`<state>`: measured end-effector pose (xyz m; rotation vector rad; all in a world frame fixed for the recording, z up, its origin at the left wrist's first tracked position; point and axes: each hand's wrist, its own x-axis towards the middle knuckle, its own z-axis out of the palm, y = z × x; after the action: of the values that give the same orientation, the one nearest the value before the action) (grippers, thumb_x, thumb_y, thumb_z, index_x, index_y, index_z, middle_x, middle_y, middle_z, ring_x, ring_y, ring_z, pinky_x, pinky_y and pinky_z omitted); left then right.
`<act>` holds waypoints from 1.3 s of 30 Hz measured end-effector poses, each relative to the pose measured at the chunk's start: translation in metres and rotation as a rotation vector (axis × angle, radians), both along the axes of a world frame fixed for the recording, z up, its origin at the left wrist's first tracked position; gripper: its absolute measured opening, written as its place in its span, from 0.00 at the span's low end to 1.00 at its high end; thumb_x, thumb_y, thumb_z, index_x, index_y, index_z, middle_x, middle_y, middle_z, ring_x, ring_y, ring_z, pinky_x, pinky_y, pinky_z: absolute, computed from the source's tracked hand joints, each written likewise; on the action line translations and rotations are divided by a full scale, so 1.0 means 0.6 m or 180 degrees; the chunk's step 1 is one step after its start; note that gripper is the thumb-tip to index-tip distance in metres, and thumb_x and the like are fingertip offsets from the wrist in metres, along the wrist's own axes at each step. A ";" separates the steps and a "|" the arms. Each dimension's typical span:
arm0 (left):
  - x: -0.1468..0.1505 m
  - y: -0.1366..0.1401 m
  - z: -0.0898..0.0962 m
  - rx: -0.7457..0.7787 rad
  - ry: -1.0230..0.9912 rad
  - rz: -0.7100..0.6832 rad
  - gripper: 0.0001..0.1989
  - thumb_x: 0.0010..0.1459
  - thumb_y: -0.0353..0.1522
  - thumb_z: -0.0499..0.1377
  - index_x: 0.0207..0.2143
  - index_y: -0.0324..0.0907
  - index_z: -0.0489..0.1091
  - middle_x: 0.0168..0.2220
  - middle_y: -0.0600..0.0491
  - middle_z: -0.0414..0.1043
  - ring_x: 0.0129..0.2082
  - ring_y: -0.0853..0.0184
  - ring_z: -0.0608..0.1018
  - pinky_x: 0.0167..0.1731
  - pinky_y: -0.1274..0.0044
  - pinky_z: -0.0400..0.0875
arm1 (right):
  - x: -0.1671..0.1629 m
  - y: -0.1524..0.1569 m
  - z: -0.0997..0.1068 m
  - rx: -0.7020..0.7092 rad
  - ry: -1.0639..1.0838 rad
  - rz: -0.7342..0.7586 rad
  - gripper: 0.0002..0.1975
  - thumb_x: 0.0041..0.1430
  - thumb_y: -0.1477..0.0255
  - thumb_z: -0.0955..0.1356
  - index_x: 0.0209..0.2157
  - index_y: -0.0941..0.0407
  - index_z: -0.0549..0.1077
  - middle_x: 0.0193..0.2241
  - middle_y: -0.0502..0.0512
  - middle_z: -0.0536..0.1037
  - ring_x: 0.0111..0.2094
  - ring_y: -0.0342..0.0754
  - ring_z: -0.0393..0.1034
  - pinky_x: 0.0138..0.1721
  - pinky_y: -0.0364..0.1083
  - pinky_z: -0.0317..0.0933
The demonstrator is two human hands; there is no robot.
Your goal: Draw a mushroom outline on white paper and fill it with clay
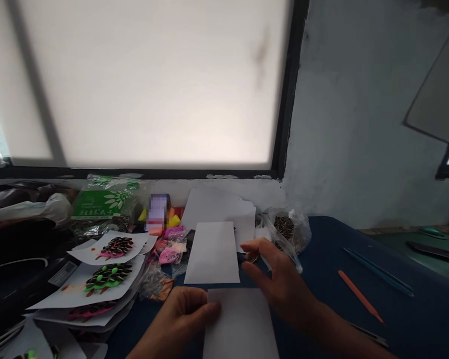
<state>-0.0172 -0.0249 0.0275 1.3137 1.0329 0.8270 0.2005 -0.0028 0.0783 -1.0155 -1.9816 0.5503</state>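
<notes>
Between thumb and fingers, my left hand (189, 310) pinches the upper left edge of a blank white sheet of paper (239, 326). My right hand (277, 279) hovers over that sheet's upper right corner, thumb and forefinger apart, holding nothing. Just beyond lies another white sheet (214, 254) on the dark blue tabletop (322, 279). Left of my hands is a stack of paper sheets with hedgehog-like pictures (114, 248) made of striped seeds and coloured clay. A second picture with green clay (108, 277) lies below it.
A plastic bag of seeds (284, 227) stands at the back right. Packets of coloured clay (168, 254), a phone (157, 209) and a green seed bag (105, 199) are at the back left. An orange tool (361, 298) and a blue pen-like tool (377, 271) lie to the right.
</notes>
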 end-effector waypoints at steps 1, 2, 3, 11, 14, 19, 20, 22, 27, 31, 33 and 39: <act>0.004 -0.002 0.002 -0.0048 0.0064 -0.0083 0.29 0.40 0.56 0.68 0.19 0.41 0.65 0.18 0.58 0.64 0.19 0.73 0.63 0.19 0.80 0.53 | -0.001 -0.007 0.009 0.0012 -0.0168 0.0115 0.11 0.65 0.66 0.66 0.45 0.56 0.74 0.45 0.58 0.75 0.45 0.53 0.69 0.45 0.49 0.62; 0.009 -0.004 0.003 -0.0083 0.0136 -0.0167 0.28 0.39 0.54 0.68 0.17 0.41 0.63 0.16 0.60 0.61 0.18 0.74 0.60 0.19 0.80 0.50 | -0.004 -0.014 0.015 -0.0117 -0.0359 0.0252 0.08 0.63 0.67 0.67 0.41 0.55 0.76 0.44 0.57 0.76 0.44 0.52 0.70 0.44 0.48 0.62; 0.013 -0.006 0.004 -0.0092 0.0209 -0.0254 0.27 0.40 0.52 0.68 0.16 0.42 0.61 0.15 0.61 0.57 0.17 0.75 0.58 0.18 0.79 0.47 | -0.008 -0.022 0.019 -0.0413 -0.0560 0.0379 0.08 0.63 0.67 0.68 0.39 0.55 0.77 0.40 0.55 0.77 0.40 0.50 0.71 0.40 0.46 0.62; 0.024 -0.023 0.019 0.0025 0.0747 -0.0893 0.23 0.49 0.47 0.61 0.14 0.44 0.56 0.14 0.63 0.50 0.16 0.75 0.52 0.17 0.77 0.42 | -0.034 -0.037 -0.014 -0.0859 -0.1045 0.1241 0.15 0.61 0.77 0.69 0.22 0.57 0.62 0.20 0.42 0.63 0.22 0.37 0.58 0.24 0.38 0.49; 0.020 -0.020 0.020 0.0020 0.0702 -0.0815 0.23 0.47 0.48 0.61 0.14 0.44 0.57 0.14 0.63 0.50 0.17 0.75 0.52 0.17 0.77 0.43 | -0.032 -0.030 -0.023 -0.0695 -0.0892 0.1430 0.17 0.62 0.78 0.67 0.22 0.56 0.58 0.19 0.41 0.60 0.21 0.37 0.54 0.23 0.38 0.47; 0.002 -0.008 0.014 -0.0150 0.0536 -0.0562 0.23 0.42 0.52 0.64 0.16 0.42 0.64 0.13 0.62 0.55 0.16 0.74 0.57 0.19 0.79 0.52 | -0.007 0.000 -0.012 -0.0804 -0.0574 0.1015 0.17 0.67 0.71 0.63 0.23 0.55 0.58 0.22 0.44 0.61 0.24 0.41 0.54 0.25 0.41 0.49; 0.000 -0.007 0.013 -0.0183 0.0505 -0.0536 0.24 0.41 0.52 0.65 0.16 0.42 0.66 0.13 0.61 0.57 0.16 0.73 0.59 0.19 0.79 0.54 | 0.001 0.008 -0.007 -0.0793 -0.0489 0.0924 0.17 0.67 0.70 0.63 0.23 0.55 0.59 0.22 0.45 0.61 0.25 0.41 0.55 0.26 0.42 0.50; -0.003 -0.005 0.011 -0.0241 0.0464 -0.0514 0.25 0.40 0.54 0.66 0.18 0.42 0.68 0.15 0.59 0.63 0.16 0.71 0.65 0.20 0.78 0.59 | 0.017 0.022 0.003 -0.0817 -0.0358 0.0709 0.18 0.68 0.66 0.63 0.24 0.55 0.60 0.23 0.45 0.60 0.26 0.43 0.55 0.27 0.43 0.51; -0.011 0.006 0.007 -0.0267 0.0279 -0.0281 0.30 0.38 0.58 0.67 0.25 0.40 0.72 0.20 0.51 0.74 0.20 0.64 0.75 0.21 0.77 0.65 | 0.041 0.039 0.017 -0.1122 -0.0023 0.0554 0.18 0.67 0.61 0.64 0.24 0.55 0.62 0.23 0.45 0.60 0.25 0.42 0.55 0.27 0.42 0.51; -0.034 0.022 0.002 -0.0004 0.0142 0.0205 0.30 0.39 0.59 0.67 0.25 0.42 0.68 0.20 0.59 0.67 0.21 0.70 0.70 0.23 0.80 0.64 | 0.042 0.039 0.017 -0.1526 -0.0007 0.0731 0.16 0.64 0.63 0.66 0.25 0.56 0.65 0.22 0.45 0.65 0.23 0.41 0.61 0.25 0.41 0.56; -0.046 0.026 0.001 0.0025 0.0099 0.0477 0.30 0.42 0.59 0.66 0.27 0.43 0.65 0.22 0.61 0.65 0.21 0.70 0.69 0.22 0.80 0.64 | 0.039 0.034 0.015 -0.1910 -0.0113 0.0998 0.13 0.62 0.66 0.67 0.25 0.57 0.68 0.21 0.47 0.70 0.22 0.42 0.66 0.26 0.41 0.62; -0.057 0.029 0.009 0.0104 0.0515 0.0794 0.31 0.40 0.61 0.63 0.27 0.44 0.63 0.22 0.59 0.65 0.21 0.68 0.69 0.23 0.78 0.63 | 0.015 0.002 0.017 -0.3094 -0.0872 0.1734 0.10 0.59 0.76 0.63 0.25 0.55 0.70 0.17 0.43 0.71 0.16 0.38 0.65 0.24 0.37 0.63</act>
<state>-0.0516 -0.0076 0.0328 1.3120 1.3360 0.9381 0.2097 -0.0015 0.0885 -1.1093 -2.2539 1.8812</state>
